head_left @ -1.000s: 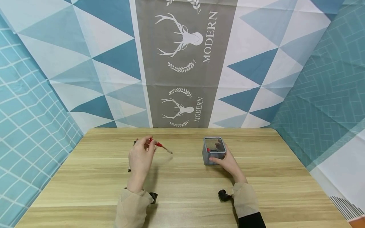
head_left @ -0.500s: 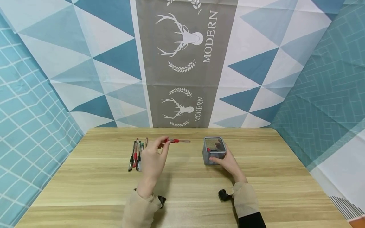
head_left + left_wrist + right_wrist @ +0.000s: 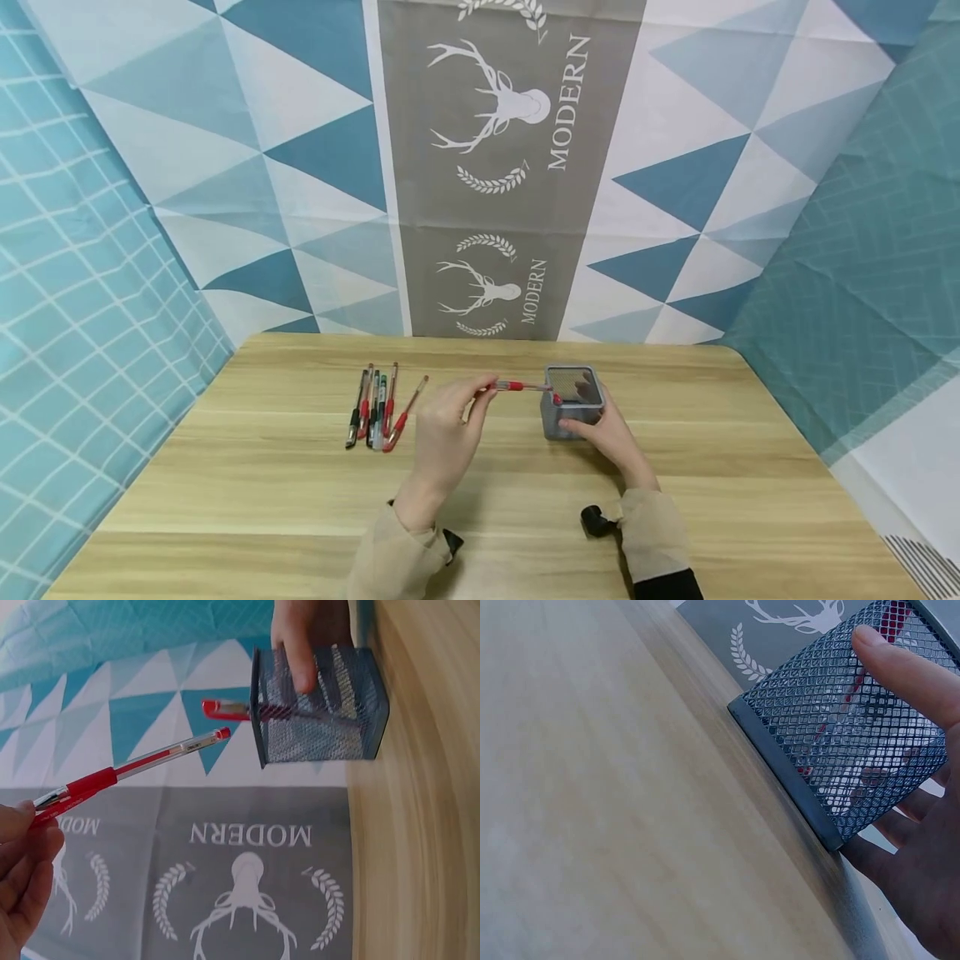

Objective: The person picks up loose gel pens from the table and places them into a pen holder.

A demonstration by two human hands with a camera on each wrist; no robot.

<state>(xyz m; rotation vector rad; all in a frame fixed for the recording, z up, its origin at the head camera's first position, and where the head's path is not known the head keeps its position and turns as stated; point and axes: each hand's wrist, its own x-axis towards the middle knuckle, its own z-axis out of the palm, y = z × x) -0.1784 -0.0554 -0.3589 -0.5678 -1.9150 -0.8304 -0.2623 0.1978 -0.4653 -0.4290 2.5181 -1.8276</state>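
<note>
My left hand [image 3: 447, 425] pinches a red gel pen [image 3: 135, 766] by its capped end, with the clear barrel pointing toward the pen holder. In the head view the pen's far end overlaps the rim of the grey mesh pen holder [image 3: 573, 423]. My right hand [image 3: 611, 429] grips that holder, thumb on the near side and fingers round the far side. Inside the holder leans another red pen [image 3: 225, 709], its red cap sticking out above the rim. Through the mesh in the right wrist view, the pen's red length [image 3: 847, 697] shows.
Several black, red and green pens [image 3: 378, 408] lie side by side on the wooden table [image 3: 247, 500], left of my left hand. One red pen [image 3: 405, 415] lies slanted at the group's right. A patterned backdrop [image 3: 480, 167] rises behind the table's back edge.
My left hand has carried the red pen rightward from the pens on the table to the holder's rim. My right hand stays on the holder. The head view has shifted slightly.
</note>
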